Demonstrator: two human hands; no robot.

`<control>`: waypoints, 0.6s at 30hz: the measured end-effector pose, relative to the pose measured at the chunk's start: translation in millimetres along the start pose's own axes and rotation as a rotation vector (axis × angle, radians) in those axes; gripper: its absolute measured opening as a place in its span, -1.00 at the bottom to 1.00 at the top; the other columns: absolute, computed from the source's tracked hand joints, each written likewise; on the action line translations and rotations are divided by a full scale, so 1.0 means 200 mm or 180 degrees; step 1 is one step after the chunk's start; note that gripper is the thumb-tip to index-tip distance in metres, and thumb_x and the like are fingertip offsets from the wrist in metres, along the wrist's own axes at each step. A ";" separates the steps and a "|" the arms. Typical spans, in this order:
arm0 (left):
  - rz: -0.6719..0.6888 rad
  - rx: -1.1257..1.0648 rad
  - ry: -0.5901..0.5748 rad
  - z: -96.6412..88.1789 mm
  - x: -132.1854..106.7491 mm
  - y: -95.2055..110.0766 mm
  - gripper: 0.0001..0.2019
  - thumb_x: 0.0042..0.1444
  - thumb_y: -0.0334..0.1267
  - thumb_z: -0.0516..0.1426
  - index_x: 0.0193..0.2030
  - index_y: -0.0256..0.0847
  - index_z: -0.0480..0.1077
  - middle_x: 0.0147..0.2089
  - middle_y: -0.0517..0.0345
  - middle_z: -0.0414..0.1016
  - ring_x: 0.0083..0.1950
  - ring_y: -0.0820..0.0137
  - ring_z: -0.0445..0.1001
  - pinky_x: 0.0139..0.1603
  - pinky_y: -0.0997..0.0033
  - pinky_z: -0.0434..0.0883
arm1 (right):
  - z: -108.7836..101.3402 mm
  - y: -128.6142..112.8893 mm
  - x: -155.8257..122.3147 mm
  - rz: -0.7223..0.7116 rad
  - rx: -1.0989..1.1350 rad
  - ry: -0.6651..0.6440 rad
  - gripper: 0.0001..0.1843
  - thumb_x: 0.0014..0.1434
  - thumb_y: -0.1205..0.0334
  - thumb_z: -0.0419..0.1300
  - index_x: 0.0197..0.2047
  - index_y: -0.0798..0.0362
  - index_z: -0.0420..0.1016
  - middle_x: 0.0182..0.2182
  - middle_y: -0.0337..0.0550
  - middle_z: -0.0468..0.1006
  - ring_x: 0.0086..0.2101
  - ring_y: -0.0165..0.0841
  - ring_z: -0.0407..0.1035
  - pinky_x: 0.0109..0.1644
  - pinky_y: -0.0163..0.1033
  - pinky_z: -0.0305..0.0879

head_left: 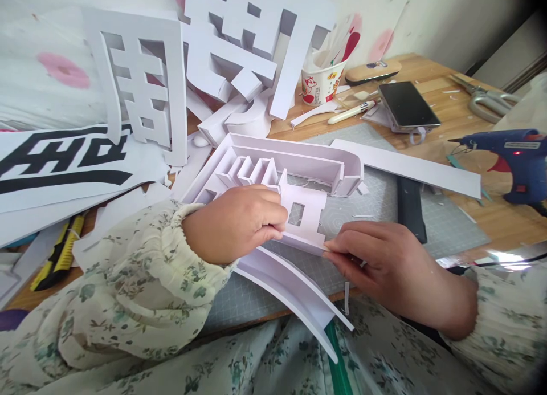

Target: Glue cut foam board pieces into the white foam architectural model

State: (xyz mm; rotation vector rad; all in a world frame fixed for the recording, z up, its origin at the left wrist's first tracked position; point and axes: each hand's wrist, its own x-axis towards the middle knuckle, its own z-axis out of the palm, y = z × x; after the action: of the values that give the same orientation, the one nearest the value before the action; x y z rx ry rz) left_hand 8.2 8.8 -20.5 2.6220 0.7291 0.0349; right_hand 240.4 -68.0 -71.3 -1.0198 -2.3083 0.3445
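A curved white piece (294, 288) pokes over the tabletop's (498, 218) front edge. Just behind it, the right hand (380, 255) and left hand (239, 215) both pinch the low front wall of a white shape (314, 206). Farther, a blue glue gun (519, 158) sits by the right edge.

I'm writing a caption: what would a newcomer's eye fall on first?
Probably the white, open-topped cut-out character at the centre, with the left hand at its near side and the right hand pinching the end of a thin white strip there. Behind it stand big white cut-out shapes. At the right edge, a blue plastic glue gun shows a lit red light.
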 end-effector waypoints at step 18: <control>-0.0022 0.0936 0.1145 0.17 -0.11 0.39 -0.72 0.29 -0.20 0.04 0.00 -0.28 0.46 0.04 -0.02 0.51 0.04 0.24 0.47 0.05 0.20 0.48 | -0.26 0.14 -0.13 0.0691 -0.0150 0.0411 -0.88 0.24 0.23 0.16 -0.15 0.00 0.47 -0.37 -0.14 0.57 -0.43 -0.35 0.44 -0.39 -0.28 0.32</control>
State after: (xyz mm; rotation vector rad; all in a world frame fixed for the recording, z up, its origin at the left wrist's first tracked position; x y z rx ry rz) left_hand 31.6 -75.9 -19.5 2.9309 0.9223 0.4384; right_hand 302.8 -67.9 -52.7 -1.2823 -2.1050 0.3016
